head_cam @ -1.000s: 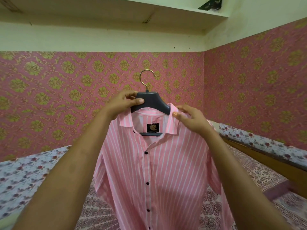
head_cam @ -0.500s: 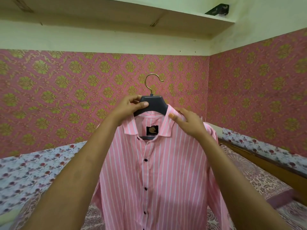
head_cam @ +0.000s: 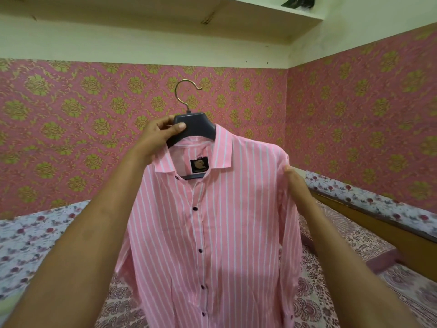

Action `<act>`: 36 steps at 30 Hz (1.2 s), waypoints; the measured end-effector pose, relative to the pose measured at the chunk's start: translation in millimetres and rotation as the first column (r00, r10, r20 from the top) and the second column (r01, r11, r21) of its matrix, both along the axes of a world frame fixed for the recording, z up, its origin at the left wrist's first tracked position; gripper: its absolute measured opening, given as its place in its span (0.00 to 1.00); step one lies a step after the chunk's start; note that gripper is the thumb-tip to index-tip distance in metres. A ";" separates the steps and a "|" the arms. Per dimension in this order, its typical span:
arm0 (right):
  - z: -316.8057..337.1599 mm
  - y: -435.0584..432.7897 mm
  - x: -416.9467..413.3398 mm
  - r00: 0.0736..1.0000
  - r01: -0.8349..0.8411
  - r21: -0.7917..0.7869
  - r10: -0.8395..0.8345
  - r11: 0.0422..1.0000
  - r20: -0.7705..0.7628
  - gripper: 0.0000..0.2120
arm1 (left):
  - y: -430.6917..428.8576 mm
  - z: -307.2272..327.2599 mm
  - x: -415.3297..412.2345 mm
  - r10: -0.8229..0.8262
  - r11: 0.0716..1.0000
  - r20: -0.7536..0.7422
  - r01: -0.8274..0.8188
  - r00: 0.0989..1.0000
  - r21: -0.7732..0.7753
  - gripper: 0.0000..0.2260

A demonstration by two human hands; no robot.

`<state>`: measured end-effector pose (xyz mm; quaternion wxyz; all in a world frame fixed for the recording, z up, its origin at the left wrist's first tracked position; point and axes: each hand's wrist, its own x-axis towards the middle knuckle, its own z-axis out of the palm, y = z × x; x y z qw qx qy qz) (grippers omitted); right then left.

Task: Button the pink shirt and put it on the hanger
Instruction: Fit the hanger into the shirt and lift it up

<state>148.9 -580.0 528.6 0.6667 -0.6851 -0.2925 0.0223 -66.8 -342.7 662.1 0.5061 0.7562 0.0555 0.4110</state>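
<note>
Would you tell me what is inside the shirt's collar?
Inside the shirt collar sit a black label and the hanger bar below it. The hanger's shoulders are covered by fabric. The left hand grips the hanger top.

Pink wallpaper (head_cam: 94, 119) (green-gold motifs) under a cream shelf (head_cam: 165, 17); floral bedsheet (head_cam: 35, 245) below.

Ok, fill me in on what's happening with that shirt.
A person is holding up a pink striped shirt on a dark hanger. The left hand grips the hanger's top just under its metal hook, carrying the weight. The right hand is at the shirt's shoulder and sleeve, touching the fabric. The front placket looks buttoned, with the collar button open. Behind is a bed.
</note>
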 end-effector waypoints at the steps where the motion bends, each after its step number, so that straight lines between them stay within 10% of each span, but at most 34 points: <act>1: -7.9 -1.3 0.4 0.999 0.027 0.045 -0.025 0.999 -0.028 0.13 | 0.1 0.0 0.8 -0.001 1.000 -0.002 0.001 1.000 -0.001 0.06; 4: -16.7 -6.3 4.1 0.950 0.311 0.143 -0.312 0.939 -0.018 0.14 | -1.4 -2.7 5.5 -0.018 1.000 -0.029 0.019 0.999 0.013 0.06; 9: 7.2 -26.6 15.6 0.584 0.811 0.121 -0.784 0.572 -0.211 0.12 | -3.2 -8.3 8.3 -0.016 1.000 -0.014 0.016 1.000 -0.022 0.05; 15: 39.0 -1.3 -14.4 0.736 0.482 0.264 -0.549 0.836 0.395 0.17 | -21.6 -10.0 18.0 -0.026 0.999 -0.061 0.028 0.998 0.034 0.04; 18: 56.6 18.0 -37.1 0.697 0.195 -0.020 -0.124 0.981 0.706 0.27 | -33.6 -8.9 22.8 -0.062 0.996 -0.085 0.067 0.994 0.052 0.05; 22: 70.9 24.1 -48.2 0.673 0.264 -0.271 0.025 0.926 0.739 0.32 | -35.7 -10.5 19.7 -0.056 0.996 -0.082 0.061 0.995 0.060 0.05; 30: 76.5 23.2 -52.8 0.536 0.454 -0.148 -0.137 0.879 0.833 0.30 | -18.6 -19.2 -5.9 0.051 0.994 -0.094 -0.041 0.994 0.103 0.09; 36: 98.9 5.3 -34.4 0.499 0.494 -0.096 -0.191 0.864 0.845 0.30 | 31.9 -58.6 -29.4 0.258 0.965 -0.462 -0.209 0.849 0.157 0.21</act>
